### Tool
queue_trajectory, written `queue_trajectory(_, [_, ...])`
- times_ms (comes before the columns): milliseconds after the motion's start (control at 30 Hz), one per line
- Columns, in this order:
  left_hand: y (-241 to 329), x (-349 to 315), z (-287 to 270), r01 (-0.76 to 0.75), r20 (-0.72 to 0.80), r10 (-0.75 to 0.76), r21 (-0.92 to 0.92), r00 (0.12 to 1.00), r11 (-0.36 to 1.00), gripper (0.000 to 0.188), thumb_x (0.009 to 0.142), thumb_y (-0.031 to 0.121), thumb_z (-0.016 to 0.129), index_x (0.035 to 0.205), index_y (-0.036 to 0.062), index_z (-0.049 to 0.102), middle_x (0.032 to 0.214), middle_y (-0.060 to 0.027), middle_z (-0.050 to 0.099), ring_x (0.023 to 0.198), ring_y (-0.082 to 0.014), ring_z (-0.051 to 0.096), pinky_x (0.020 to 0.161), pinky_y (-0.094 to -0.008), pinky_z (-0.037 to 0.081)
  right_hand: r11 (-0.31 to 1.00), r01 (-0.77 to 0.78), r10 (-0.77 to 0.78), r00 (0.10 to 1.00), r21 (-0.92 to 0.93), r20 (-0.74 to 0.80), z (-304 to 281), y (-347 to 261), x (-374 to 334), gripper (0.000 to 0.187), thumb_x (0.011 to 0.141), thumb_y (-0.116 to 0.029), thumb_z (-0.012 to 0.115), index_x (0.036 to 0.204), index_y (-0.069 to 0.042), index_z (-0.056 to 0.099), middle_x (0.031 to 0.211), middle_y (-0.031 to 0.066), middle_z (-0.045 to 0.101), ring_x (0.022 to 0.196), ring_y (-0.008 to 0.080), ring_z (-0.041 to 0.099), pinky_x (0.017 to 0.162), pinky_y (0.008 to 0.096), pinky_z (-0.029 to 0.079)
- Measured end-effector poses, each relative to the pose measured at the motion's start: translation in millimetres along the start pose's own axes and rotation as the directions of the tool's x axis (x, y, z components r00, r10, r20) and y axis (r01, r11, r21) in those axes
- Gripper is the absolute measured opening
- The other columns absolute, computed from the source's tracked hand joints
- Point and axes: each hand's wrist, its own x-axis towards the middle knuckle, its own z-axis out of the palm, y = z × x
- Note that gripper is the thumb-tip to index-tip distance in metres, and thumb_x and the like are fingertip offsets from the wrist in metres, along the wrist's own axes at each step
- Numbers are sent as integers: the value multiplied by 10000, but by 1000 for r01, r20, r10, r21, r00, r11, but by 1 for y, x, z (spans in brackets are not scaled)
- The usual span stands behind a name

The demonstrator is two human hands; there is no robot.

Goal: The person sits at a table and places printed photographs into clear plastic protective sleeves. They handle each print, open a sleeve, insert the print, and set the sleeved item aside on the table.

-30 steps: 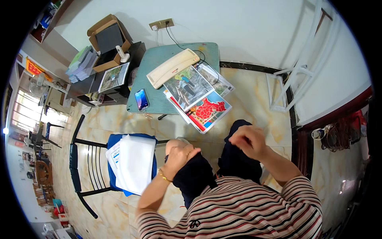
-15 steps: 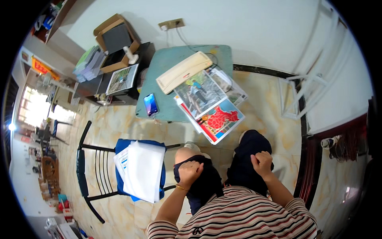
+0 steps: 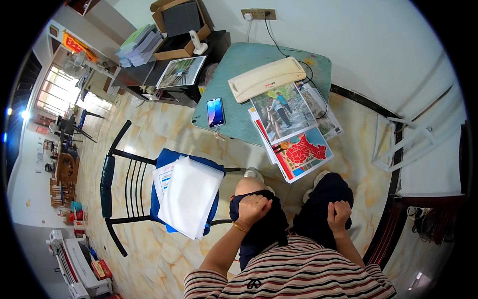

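Observation:
My left hand (image 3: 254, 209), with a yellow bracelet at its wrist, is curled into a fist on my left thigh. On my right thigh my right hand (image 3: 339, 214) is closed as well, and nothing shows in either. Ahead is a green table (image 3: 279, 55). It bears a long cream laminator (image 3: 267, 79), a lit phone (image 3: 215, 112) and overlapping printed photo sheets (image 3: 284, 113). The front sheet has a red map (image 3: 304, 149) and hangs past the table's near edge. To my left, a blue-seated chair (image 3: 213, 209) carries a stack of white translucent sheets (image 3: 193, 197).
A dark cabinet (image 3: 129, 75) at the far left holds stacked papers (image 3: 137, 47), an open cardboard box (image 3: 186, 51), a white handset (image 3: 197, 44) and another photo (image 3: 181, 71). A cord runs from the laminator to a wall socket (image 3: 258, 14). A white frame (image 3: 403, 139) leans at the right.
The whole view has shifted: the table and its items sit farther right and higher, the chair slightly right. Both fists stay on my thighs.

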Motion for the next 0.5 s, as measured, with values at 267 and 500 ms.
queue_trajectory(267, [-4,0,0,17,8,-16,-15,1000,1000,255,722,156,700,600,110,481,580,-38,475,526,-218,517,495,-331,421,998,33,-31,999,-58,31,2,1,2,344,798,-101,590,537,-71,368,516,89,381,483,275,401,499,382,283])
queue_trajectory(500, [-5,4,-1,15,7,-15,-22,1000,1000,269,714,146,697,584,111,464,565,-40,468,514,-221,510,491,-333,414,998,32,-30,999,-56,44,2,-1,5,334,791,-97,598,541,-76,377,525,82,399,492,276,414,504,382,293])
